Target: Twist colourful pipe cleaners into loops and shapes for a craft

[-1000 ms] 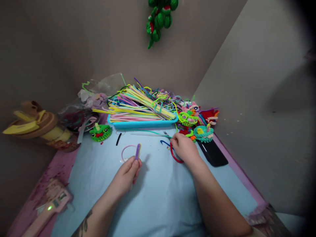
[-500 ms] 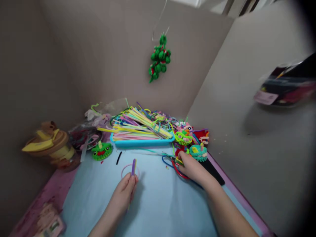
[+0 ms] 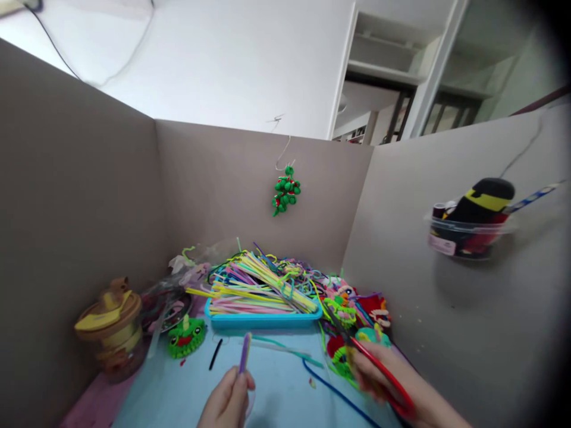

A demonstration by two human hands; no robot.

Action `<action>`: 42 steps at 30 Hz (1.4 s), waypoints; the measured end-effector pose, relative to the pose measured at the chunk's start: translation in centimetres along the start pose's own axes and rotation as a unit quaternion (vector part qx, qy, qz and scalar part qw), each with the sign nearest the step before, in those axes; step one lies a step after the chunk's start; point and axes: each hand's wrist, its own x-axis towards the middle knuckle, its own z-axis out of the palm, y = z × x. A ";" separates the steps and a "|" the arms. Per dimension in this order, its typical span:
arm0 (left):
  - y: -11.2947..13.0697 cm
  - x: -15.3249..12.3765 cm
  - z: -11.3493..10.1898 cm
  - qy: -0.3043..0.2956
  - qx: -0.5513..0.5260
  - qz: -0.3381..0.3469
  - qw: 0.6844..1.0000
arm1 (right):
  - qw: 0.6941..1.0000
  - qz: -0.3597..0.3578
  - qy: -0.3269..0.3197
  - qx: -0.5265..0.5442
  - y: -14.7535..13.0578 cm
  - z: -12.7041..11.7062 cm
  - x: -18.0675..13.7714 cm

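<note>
My left hand is closed around a short bundle of purple and pale yellow pipe cleaners, which stick up from the fist. My right hand grips a pair of scissors by red handles, its dark blades pointing up and left over the craft pile. Blue and teal pipe cleaners lie on the light blue mat between the hands. A black piece rests left of my left hand, beside a green fuzzy creature face.
A blue tray heaped with pastel pipe cleaners stands at the back. Fuzzy figures crowd its right. A lidded brown cup is at left. Green ornaments hang on the back panel, a clear container on the right one.
My view has tilted upward. My right hand has lifted the red scissors off the mat, and they now point up over the pile. My left hand keeps its pipe cleaners.
</note>
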 end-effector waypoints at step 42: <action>7.0 5.7 0.4 -0.010 0.478 0.242 0.844 | 0.831 0.009 -0.272 0.485 -4.0 11.3 4.9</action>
